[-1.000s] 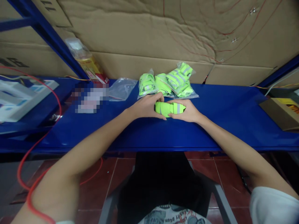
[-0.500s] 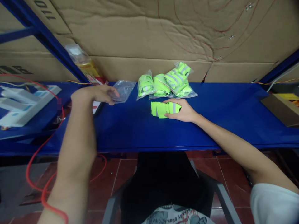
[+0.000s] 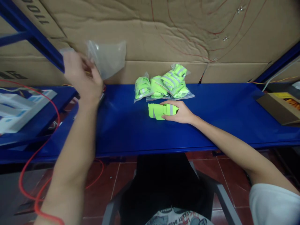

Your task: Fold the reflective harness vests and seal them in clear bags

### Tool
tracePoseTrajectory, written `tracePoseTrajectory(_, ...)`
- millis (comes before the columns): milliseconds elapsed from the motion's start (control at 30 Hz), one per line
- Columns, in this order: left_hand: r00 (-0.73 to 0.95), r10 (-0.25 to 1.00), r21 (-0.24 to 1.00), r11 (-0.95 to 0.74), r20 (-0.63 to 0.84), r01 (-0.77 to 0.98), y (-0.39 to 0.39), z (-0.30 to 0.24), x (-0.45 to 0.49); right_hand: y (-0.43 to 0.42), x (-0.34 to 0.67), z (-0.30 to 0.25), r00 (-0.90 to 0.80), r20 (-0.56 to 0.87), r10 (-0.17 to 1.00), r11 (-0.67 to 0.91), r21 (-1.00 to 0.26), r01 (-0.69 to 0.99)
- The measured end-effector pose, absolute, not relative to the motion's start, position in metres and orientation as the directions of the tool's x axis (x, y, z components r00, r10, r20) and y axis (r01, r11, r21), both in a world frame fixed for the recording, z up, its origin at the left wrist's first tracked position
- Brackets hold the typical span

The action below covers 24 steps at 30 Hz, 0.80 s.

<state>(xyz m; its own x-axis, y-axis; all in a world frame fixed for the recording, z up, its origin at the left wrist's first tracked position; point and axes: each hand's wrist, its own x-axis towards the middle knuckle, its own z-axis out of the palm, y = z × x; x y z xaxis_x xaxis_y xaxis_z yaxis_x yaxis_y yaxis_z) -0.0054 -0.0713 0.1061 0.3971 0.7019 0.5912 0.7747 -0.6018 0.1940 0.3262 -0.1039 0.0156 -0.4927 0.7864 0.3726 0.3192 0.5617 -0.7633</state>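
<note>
My right hand rests on the blue shelf, fingers closed round a folded neon-green reflective vest. My left hand is raised above the shelf's left part and pinches a clear plastic bag, which hangs in the air before the cardboard wall. Just behind the folded vest lie three clear bags with folded green vests inside.
Cardboard sheets line the back. A blue rack post slants at the upper left. White boxes lie at the far left, a red cable loops below them, and a cardboard box sits at the right.
My left hand left the folded vest, reached left to the clear bag on the shelf, and has lifted it into the air. My right hand stayed on the vest.
</note>
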Motion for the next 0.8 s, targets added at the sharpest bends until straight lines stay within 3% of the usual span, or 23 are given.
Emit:
tracePoseTrajectory(267,0.311,0.630,0.167,-0.582,0.712,0.796,-0.061,0.047,0.055,-0.108,0.321,0.016,-0.463,0.346,0.816,0.468,-0.866,0.178)
tracePoseTrajectory(467,0.364,0.556,0.070,-0.611,0.747,0.788,-0.065,0.012,0.081,-0.105,0.318,0.013,-0.276,0.285,0.918,0.318,-0.944,0.085)
tracePoseTrajectory(633,0.279,0.540,0.113,-0.583,0.794,0.805,-0.074,0.010,0.087,-0.092,0.325,0.008,-0.147,0.255,0.956,0.270,-0.959,0.086)
tracePoseTrajectory(800,0.423,0.513,-0.002,-0.634,0.746,0.773,-0.075,0.009,0.087,-0.087,0.326,0.005,-0.186,0.274,0.944,0.296,-0.950,0.103)
